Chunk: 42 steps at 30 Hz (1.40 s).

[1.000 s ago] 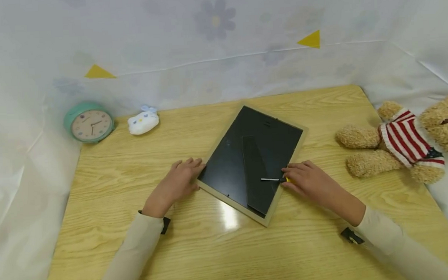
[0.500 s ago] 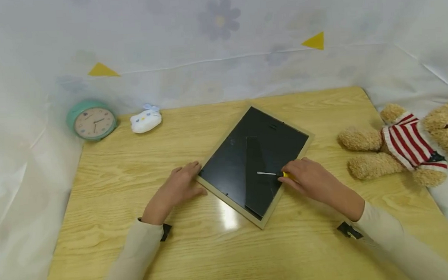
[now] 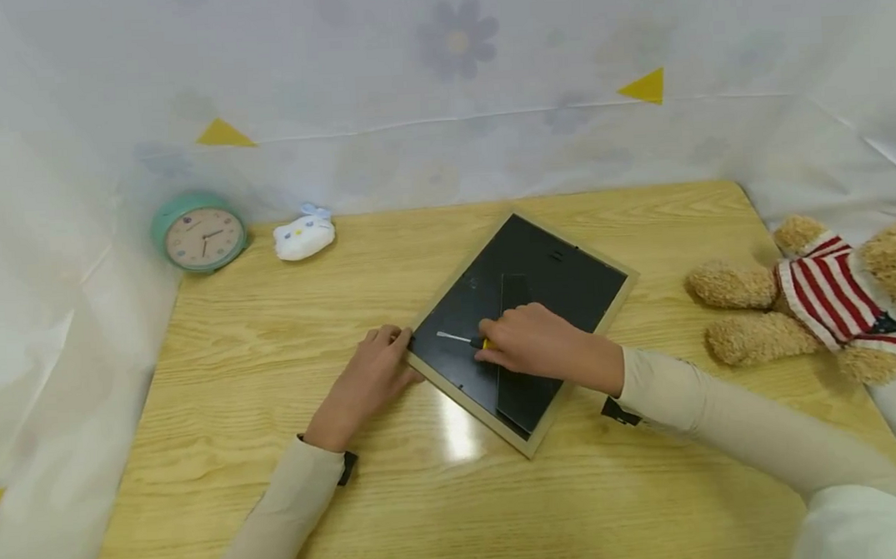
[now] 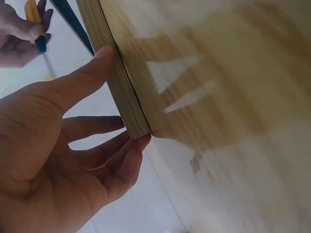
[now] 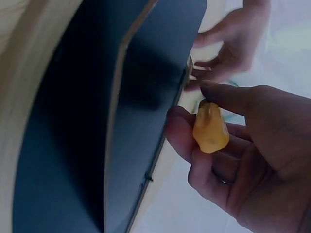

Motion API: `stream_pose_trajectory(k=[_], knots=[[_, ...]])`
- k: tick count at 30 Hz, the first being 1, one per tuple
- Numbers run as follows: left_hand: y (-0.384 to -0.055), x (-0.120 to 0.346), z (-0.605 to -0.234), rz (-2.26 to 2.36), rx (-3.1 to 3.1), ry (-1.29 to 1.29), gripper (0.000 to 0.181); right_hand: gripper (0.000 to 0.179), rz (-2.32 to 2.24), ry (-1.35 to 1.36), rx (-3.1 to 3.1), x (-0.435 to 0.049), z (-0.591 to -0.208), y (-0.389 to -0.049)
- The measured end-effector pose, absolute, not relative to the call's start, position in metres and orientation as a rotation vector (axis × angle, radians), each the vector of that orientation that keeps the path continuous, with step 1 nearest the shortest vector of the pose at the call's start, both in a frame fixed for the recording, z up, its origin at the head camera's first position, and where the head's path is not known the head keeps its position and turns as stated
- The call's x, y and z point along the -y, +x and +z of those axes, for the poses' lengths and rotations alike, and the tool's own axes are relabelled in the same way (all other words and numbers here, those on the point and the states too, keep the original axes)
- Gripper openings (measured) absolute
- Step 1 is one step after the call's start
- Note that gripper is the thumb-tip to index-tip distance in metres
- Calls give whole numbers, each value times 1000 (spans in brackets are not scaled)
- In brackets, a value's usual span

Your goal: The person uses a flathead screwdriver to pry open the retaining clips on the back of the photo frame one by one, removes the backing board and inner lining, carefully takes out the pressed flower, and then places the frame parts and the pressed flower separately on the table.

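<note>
A picture frame (image 3: 449, 304) with a pale wooden border lies face down at an angle, its black backing and stand strip (image 3: 524, 405) upward. My left hand (image 3: 366, 383) holds its left corner; in the left wrist view the thumb lies against the wooden edge (image 4: 114, 82) and the fingertips bend around the corner. Over the backing, my right hand (image 3: 537, 342) grips a small screwdriver, its metal shaft (image 3: 456, 338) pointing left toward that corner. The yellow handle (image 5: 211, 131) shows between thumb and fingers in the right wrist view. Near the left corner, the tip appears close over the backing.
On the wood-grain table (image 3: 270, 337), a green alarm clock (image 3: 204, 238) and a white plush cat head (image 3: 305, 236) stand at the back left. A teddy bear (image 3: 824, 288) in a striped sweater lies on the right. White cloth (image 3: 383, 174) hangs behind.
My right hand has moved left with the screwdriver, from the frame's right edge to over its backing. The left hand stays at the left corner. The whole view has shifted slightly.
</note>
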<state>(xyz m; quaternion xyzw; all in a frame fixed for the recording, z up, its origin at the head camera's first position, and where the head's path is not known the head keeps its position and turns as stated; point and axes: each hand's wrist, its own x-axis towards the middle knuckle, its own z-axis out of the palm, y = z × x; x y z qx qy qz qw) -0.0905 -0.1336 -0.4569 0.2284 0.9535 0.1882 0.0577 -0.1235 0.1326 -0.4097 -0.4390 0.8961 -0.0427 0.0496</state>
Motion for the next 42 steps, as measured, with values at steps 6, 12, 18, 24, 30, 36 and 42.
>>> stream_pose_trajectory(k=[6,12,18,24,30,36,42], knots=[[-100,141,-459,707,-2779,649,66,27,-79,-1271,-2570,-99,-418,-134],[-112,151,-458,843,-2661,703,58,28,-97,-1163,-2513,-86,-426,-138],[-118,155,-457,823,-2645,713,55,28,-113,-1150,-2511,-80,-429,-138],[-122,157,-456,814,-2629,686,61,27,-132,-1154,-2506,-76,-428,-138],[-125,159,-457,849,-2617,695,61,24,-164,-1166,-2483,-70,-429,-139],[-128,159,-455,830,-2617,764,60,20,-191,-1155,-2479,-65,-426,-140],[-129,160,-453,807,-2641,823,58,22,-94,-1283,-2557,-60,-422,-139]])
